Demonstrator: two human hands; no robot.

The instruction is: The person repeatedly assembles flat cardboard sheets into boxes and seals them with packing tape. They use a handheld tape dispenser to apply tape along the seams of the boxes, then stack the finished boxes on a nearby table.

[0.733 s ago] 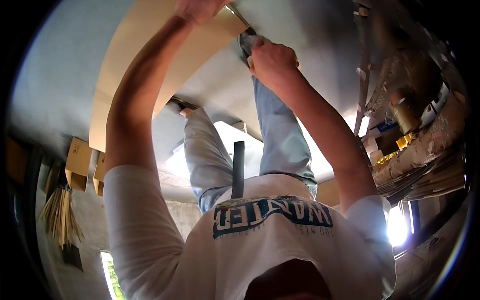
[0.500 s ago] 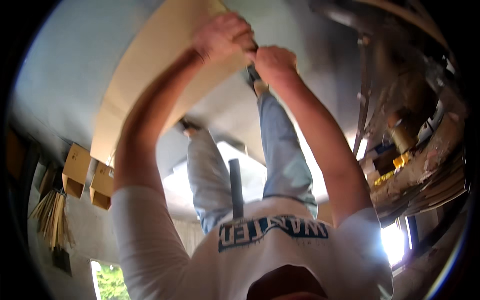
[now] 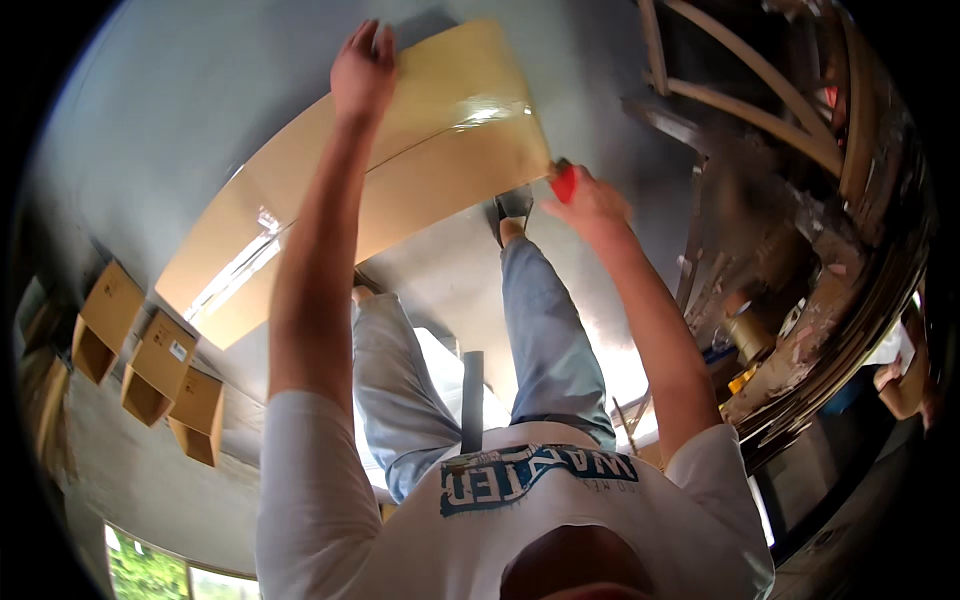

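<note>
A large flat cardboard sheet [image 3: 400,190] lies on the grey floor in front of me, with a glossy strip of clear tape along its middle seam. My left hand [image 3: 365,72] rests on its far edge, fingers spread over the rim. My right hand [image 3: 592,203] is at the sheet's right end, closed around a small red tool [image 3: 565,184] that touches the cardboard's corner. What kind of tool it is cannot be made out. My legs in light jeans [image 3: 545,330] stretch out beneath the sheet's near edge.
Several small open cardboard boxes [image 3: 150,365] stand in a row at the left. At the right is a pile of curved wooden frames and clutter [image 3: 800,200] with a tape roll [image 3: 745,340]. Another person's arm [image 3: 900,385] shows at the far right.
My hands were together at the sheet's far end. The left has moved out along the far edge and the right has come back to the right corner with the red tool.
</note>
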